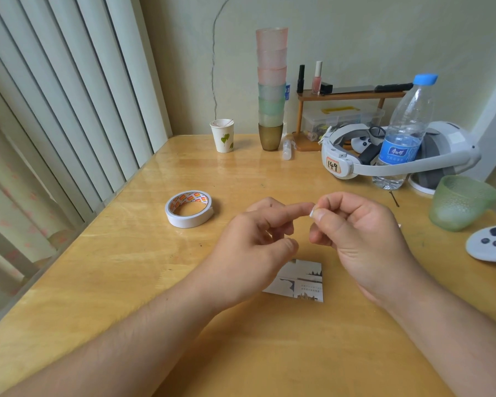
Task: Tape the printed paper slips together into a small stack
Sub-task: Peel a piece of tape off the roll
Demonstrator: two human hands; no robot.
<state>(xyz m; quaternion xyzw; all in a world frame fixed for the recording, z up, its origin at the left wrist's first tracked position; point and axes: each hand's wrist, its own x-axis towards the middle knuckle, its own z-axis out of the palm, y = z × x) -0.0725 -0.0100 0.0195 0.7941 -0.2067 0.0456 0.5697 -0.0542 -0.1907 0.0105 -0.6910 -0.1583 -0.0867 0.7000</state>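
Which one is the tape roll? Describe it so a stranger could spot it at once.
Start at the wooden table and look left of the person's two raised hands. The tape roll lies flat there, alone, nearer the blinds than the cups. It is the only white ring, with orange printing inside its core.

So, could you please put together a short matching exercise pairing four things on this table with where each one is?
Things:
1. tape roll
2. paper slips
3. bit of tape
4. green cup

Places:
A. pinched in the right hand
B. far right, by the table edge
C. left of the left hand
D. flat on the table below both hands

Pairs: 1-C, 2-D, 3-A, 4-B
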